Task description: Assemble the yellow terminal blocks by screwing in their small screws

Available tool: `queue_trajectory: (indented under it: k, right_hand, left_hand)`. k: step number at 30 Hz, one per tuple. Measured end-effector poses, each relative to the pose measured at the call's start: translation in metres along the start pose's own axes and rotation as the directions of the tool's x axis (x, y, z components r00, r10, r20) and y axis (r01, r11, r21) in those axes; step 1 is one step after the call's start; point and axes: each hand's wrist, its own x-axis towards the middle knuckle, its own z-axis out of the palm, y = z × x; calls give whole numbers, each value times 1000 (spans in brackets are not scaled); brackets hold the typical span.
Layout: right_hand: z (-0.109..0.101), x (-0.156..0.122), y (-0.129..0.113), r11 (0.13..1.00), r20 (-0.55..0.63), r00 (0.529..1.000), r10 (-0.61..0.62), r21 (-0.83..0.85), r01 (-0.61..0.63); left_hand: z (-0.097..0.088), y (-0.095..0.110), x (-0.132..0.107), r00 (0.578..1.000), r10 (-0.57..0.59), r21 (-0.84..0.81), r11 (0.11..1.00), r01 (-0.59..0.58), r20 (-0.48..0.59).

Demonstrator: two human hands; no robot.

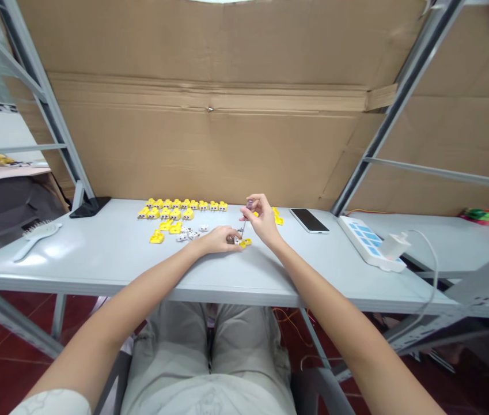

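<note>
My left hand (220, 238) rests on the grey table (110, 259) with its fingers closed on a small yellow connector part (244, 242). My right hand (262, 218) is raised just above it, fingers pinched round a thin screwdriver (246, 217) that stands upright with its tip down at the part. Behind my hands lies a row of several yellow connector parts (184, 205), with more yellow ones (156, 236) and a few small white pieces (190, 233) loose in front of the row.
A phone (309, 220) lies face up to the right of my hands. Further right is a white power strip (371, 242) with a plug and cable. A white hairbrush (34, 237) lies at the left. Cardboard sheets (209, 138) back the table between metal shelf posts.
</note>
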Motion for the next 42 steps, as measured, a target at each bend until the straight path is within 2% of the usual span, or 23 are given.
queue_trajectory:
  k: [5, 9, 12, 16, 22, 29, 35, 42]
  right_hand:
    - [-1, 0, 0, 999, 32, 999, 36, 12, -36]
    - [-9, 5, 1, 983, 114, 985, 129, 118, -142]
    - [-15, 8, 0, 971, 109, 976, 188, 129, -202]
    - [-14, 7, -2, 976, 33, 983, 182, 120, -184]
    - [-7, 3, -4, 983, 106, 985, 139, 109, -150]
    - [-7, 1, -2, 995, -11, 995, 95, 44, -94]
    - [-3, 1, -3, 980, 55, 988, 141, 132, -147]
    - [-7, 3, -3, 987, 31, 992, 121, 101, -124]
  left_hand:
    - [1, -1, 1, 1000, -13, -27, 1000, 13, 7]
    - [1, -2, 2, 1000, -16, -27, 1000, 16, 12]
    - [0, -1, 2, 1000, -10, -21, 1000, 10, 16]
    - [-1, 1, 2, 1000, -14, -21, 1000, 14, 27]
    - [-1, 0, 4, 999, -30, -30, 999, 31, 34]
    - [-1, -1, 3, 999, -37, -27, 999, 37, 26]
    - [-2, 1, 3, 998, -56, -24, 998, 56, 29]
    - [-2, 1, 2, 998, -54, -33, 998, 55, 33]
